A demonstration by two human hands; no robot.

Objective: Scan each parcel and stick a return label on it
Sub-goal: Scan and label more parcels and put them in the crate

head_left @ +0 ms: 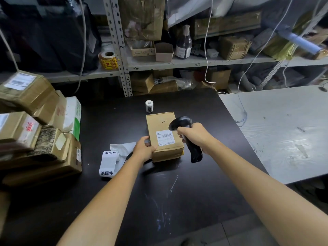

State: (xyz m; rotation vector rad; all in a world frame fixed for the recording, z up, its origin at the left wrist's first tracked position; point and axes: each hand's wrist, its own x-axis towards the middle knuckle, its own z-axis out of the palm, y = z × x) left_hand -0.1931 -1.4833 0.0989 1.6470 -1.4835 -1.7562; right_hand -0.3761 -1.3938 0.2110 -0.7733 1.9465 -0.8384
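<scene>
Head view.

- Dark worktop [177, 201] is filling the middle and bottom of the frame; pale scratches are showing on it.
- A pale grey table [284, 130] is butting against its edge at 3 o'clock.
- A perforated metal shelf rack [195, 62] is running along the back at 12 o'clock. It is carrying taped cartons, a brown bottle [184, 43], a pink tub [164, 52] and a yellow sticker roll [108, 60].
- White cables [206, 50] are hanging down in front of the rack.
- Stacked cartons [26, 121] are leaning in at 9 o'clock, on the worktop's left edge.
- The parcel [159, 125], a brown box, is lying flat near the worktop's centre, with its white shipping label [165, 137] facing up.
- The left hand [144, 149] is gripping the parcel's near left corner, thumb on top and fingers curled round the side.
- The right hand [195, 134] is wrapping round the handle of a black scanner [181, 122]. The scanner's head is hovering over the parcel's right edge, just beside the shipping label, and is covering part of that edge.
- A label strip [109, 163] with printed characters is lying loosely curled at 8 o'clock from the parcel, just beside the left wrist.
- A small label roll [149, 106] is standing upright at 12 o'clock from the parcel, near it but not touching.
</scene>
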